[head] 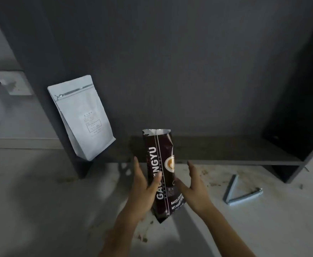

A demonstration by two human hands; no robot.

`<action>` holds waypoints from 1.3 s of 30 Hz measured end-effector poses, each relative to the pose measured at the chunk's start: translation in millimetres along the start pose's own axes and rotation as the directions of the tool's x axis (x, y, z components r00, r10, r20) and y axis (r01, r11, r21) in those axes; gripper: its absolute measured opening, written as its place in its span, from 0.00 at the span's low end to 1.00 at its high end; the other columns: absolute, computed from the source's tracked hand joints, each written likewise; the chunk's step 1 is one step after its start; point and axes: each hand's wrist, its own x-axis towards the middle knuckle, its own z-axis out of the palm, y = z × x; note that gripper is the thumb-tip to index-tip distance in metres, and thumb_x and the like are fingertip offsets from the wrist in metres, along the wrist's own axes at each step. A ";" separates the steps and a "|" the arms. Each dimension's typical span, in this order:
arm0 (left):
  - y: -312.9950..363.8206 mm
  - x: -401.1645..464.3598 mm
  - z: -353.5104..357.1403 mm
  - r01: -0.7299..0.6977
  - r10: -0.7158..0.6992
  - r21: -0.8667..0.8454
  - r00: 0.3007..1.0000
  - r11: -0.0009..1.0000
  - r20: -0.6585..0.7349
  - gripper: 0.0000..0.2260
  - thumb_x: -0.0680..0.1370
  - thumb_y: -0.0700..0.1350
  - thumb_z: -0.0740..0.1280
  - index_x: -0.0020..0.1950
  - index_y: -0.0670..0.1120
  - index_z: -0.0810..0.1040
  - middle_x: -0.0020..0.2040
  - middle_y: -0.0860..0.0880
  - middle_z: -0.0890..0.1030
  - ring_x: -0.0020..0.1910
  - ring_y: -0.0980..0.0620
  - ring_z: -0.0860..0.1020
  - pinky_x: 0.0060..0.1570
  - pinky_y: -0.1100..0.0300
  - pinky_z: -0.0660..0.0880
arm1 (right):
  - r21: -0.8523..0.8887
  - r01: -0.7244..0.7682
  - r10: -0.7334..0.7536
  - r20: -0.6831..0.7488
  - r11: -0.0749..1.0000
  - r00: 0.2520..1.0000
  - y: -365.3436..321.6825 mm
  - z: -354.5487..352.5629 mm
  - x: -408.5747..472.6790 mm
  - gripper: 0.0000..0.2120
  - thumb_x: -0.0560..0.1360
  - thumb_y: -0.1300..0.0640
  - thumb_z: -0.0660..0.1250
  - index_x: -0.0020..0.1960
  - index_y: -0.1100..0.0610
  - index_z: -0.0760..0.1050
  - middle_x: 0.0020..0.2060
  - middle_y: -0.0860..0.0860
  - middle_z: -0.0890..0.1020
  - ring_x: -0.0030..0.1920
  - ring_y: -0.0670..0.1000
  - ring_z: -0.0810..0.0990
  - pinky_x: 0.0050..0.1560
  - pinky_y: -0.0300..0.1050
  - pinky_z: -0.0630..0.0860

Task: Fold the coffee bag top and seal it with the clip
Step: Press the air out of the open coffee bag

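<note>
A dark brown coffee bag with white lettering stands upright at the middle of the view, its silver-lined top open and unfolded. My left hand grips its left side, thumb across the front. My right hand is just right of the bag with fingers spread; its fingertips are at the bag's right edge, and contact cannot be told. A pale blue bag clip lies open in a V on the light surface, to the right of my right hand.
A white coffee pouch leans against the dark panel at the left. A dark low shelf runs behind the bag. A wall socket with a plug is at far left. Brown crumbs are scattered on the light surface.
</note>
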 end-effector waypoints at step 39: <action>-6.1 -44.2 5.0 0.017 0.001 -0.040 0.908 0.999 0.420 0.46 0.48 0.46 0.83 0.59 0.69 0.67 0.59 0.49 0.79 0.59 0.49 0.79 0.52 0.53 0.80 | -0.429 0.488 -0.478 0.139 0.760 0.867 -85.7 -106.6 -65.0 0.18 0.69 0.72 0.65 0.49 0.52 0.78 0.49 0.46 0.79 0.49 0.42 0.75 0.47 0.32 0.75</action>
